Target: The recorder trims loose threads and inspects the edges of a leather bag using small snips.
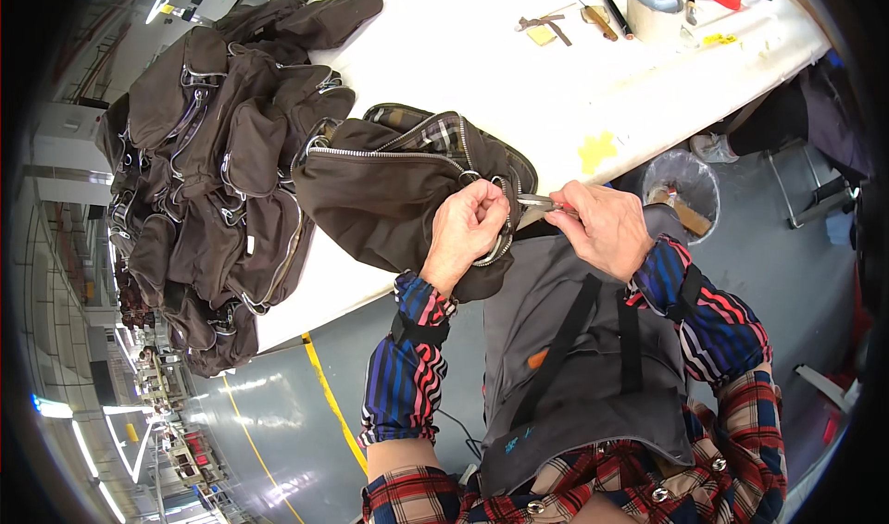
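The left hand (466, 228) pinches the zipper edge of a brown bag (389, 191) at the white counter (519, 89) edge. The right hand (602, 228) holds a small metal tool (537, 203) against it. More brown bags (213, 172) lie piled left.

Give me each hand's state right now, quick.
Left hand: closed, pinching the brown bag at its zipper edge.
Right hand: closed on a small metal tool, tip at the bag's zipper.

A bag (398, 191) lies on the table (500, 80) edge, a pile of bags (213, 172) left, tools (607, 10) behind.
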`<state>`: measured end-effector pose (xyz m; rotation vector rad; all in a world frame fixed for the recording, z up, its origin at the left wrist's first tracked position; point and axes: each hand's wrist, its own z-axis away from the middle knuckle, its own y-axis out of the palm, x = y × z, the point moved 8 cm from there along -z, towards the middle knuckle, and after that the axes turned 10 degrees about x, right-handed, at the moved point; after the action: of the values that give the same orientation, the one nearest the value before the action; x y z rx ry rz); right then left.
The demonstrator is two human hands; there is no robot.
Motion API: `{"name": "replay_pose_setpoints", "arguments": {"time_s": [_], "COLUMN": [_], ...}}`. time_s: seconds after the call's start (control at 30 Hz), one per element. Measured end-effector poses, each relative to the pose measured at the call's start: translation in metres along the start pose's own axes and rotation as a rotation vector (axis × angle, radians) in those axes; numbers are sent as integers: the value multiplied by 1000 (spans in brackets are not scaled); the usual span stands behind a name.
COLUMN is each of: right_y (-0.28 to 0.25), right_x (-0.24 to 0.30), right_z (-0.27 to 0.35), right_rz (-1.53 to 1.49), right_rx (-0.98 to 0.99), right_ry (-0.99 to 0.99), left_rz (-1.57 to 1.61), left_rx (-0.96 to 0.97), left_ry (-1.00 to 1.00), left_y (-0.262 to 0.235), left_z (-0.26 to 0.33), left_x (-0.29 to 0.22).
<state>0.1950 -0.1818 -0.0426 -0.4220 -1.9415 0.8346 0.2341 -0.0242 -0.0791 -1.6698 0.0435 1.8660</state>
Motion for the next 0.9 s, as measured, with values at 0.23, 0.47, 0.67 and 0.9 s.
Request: {"name": "replay_pose_setpoints", "arguments": {"time_s": [0.23,0.47,0.67,0.9], "right_y": [1,3,5,15], "right_x": [1,2,24,25], "right_z": [-2,-4,-8,-11], "right_rz": [8,9,231,389], "right_rx": [31,48,27,136], "right_ry": [-18,-19,-86,-19], "left_rz": [-74,-43,-98,-163], "left_rx": [-41,-36,-79,-112], "left_ry": [6,9,-10,22], "left_y": [-1,0,-4,-3], "left_z": [2,1,3,1], "left_x": [-3,-1,1,-1]}}
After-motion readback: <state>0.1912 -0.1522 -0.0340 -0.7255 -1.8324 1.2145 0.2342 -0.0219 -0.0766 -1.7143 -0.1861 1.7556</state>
